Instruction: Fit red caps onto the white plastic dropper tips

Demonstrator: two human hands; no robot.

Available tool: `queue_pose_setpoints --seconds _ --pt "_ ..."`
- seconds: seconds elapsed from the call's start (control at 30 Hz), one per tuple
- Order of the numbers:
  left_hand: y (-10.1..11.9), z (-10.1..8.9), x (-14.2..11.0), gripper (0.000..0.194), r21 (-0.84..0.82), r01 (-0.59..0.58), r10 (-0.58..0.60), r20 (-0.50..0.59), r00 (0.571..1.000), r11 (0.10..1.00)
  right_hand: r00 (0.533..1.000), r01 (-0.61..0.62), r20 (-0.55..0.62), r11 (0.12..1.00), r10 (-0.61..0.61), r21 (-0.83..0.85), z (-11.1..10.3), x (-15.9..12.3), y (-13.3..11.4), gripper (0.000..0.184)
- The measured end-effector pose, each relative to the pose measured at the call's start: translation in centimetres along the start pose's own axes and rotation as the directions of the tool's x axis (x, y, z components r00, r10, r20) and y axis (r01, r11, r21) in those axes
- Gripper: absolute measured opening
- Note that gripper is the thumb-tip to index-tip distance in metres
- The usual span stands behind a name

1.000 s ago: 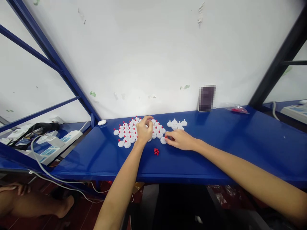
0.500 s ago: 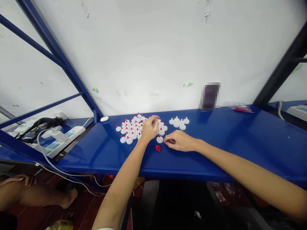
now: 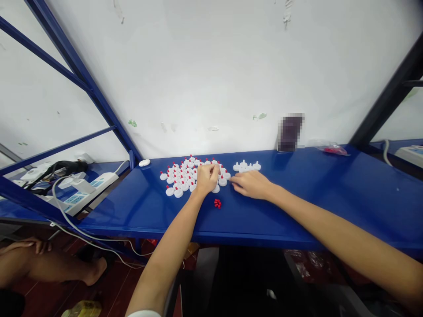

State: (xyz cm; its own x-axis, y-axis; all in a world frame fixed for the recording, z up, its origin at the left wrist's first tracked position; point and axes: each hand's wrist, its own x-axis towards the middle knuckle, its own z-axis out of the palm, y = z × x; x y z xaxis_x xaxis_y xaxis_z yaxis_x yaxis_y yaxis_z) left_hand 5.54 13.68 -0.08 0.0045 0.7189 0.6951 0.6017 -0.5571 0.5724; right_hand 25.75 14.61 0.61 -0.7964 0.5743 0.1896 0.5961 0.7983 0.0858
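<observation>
Many white round caps (image 3: 179,192) with red tips on their spouts stand in a cluster on the blue table. My left hand (image 3: 207,178) is over the cluster's right side, fingers curled closed; whatever they hold is hidden. Partly covered by this hand, one white cap (image 3: 216,189) sits at its near edge. To the right, my right hand (image 3: 251,184) is low over the table with fingers apart, and nothing shows in them. Just beyond it stand several white caps with bare spouts (image 3: 243,166), partly hidden by the hand. A small pile of red tips (image 3: 217,203) lies in front of my hands.
A white oval case (image 3: 144,163) rests at the table's back left. Power strips (image 3: 89,192) and cables are at the left. A blurred dark object (image 3: 291,133) leans on the wall, near a plastic bag (image 3: 332,149) with red contents. Another person's leg (image 3: 56,264) shows lower left.
My right hand has moved slightly away from me, towards the bare-spouted caps, and its fingers have parted. The nearest red-tipped cap has shifted left, under my left hand's edge.
</observation>
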Motion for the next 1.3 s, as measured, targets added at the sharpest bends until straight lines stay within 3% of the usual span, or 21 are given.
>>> queue_pose_setpoints --seconds 0.13,0.27,0.33,0.47,0.53,0.57,0.63,0.7,0.87,1.1,1.3 --pt "0.2 0.2 -0.3 0.04 -0.003 -0.035 0.035 0.006 0.999 0.999 0.979 -0.195 -0.072 0.977 0.189 -0.084 -0.6 -0.1 2.0 0.032" --pt "0.1 0.4 0.0 0.037 0.047 -0.07 0.069 0.016 0.997 0.996 0.882 -0.471 -0.06 0.872 0.468 -0.134 -0.9 -0.4 2.7 0.038" --pt "0.7 0.5 0.3 0.035 0.0 -0.052 0.052 0.011 0.999 0.999 0.85 -0.524 -0.026 0.838 0.527 -0.152 -0.9 -0.5 2.7 0.042" --pt "3.6 -0.7 -0.2 0.039 -0.383 0.08 -0.115 -0.069 0.991 0.92 0.874 -0.482 0.004 0.868 0.486 -0.118 -0.7 -0.4 2.3 0.037" --pt "5.3 -2.3 -1.4 0.041 -0.444 0.117 -0.101 0.059 0.993 0.889 0.892 -0.45 0.015 0.891 0.451 -0.059 -0.6 -0.3 1.8 0.032" --pt "5.9 -3.3 -2.2 0.041 -0.387 0.147 -0.08 0.184 0.98 0.91 0.905 -0.424 0.016 0.905 0.424 -0.025 -0.6 -0.2 1.5 0.031" --pt "6.3 -5.3 -3.8 0.035 -0.17 0.162 -0.077 0.423 0.903 0.972 0.935 -0.353 0.0 0.935 0.354 0.035 -0.4 -0.1 0.8 0.031" --pt "5.8 -6.8 -5.2 0.032 0.01 0.155 -0.136 0.526 0.839 0.988 0.95 -0.309 -0.015 0.947 0.311 0.087 -0.1 0.0 0.1 0.033" --pt "3.1 -8.2 -6.3 0.029 0.177 0.156 -0.233 0.611 0.757 0.972 0.945 -0.325 0.04 0.918 0.325 0.226 0.4 0.0 -0.7 0.03" --pt "2.6 -7.8 -6.1 0.032 0.222 -0.063 -0.102 0.657 0.747 0.973 0.949 -0.312 0.007 0.929 0.316 0.197 0.2 -0.3 -0.5 0.025" --pt "2.7 -7.7 -5.9 0.026 0.247 -0.088 -0.102 0.661 0.743 0.965 0.946 -0.323 0.049 0.936 0.319 0.141 -0.2 -0.5 -0.5 0.036"
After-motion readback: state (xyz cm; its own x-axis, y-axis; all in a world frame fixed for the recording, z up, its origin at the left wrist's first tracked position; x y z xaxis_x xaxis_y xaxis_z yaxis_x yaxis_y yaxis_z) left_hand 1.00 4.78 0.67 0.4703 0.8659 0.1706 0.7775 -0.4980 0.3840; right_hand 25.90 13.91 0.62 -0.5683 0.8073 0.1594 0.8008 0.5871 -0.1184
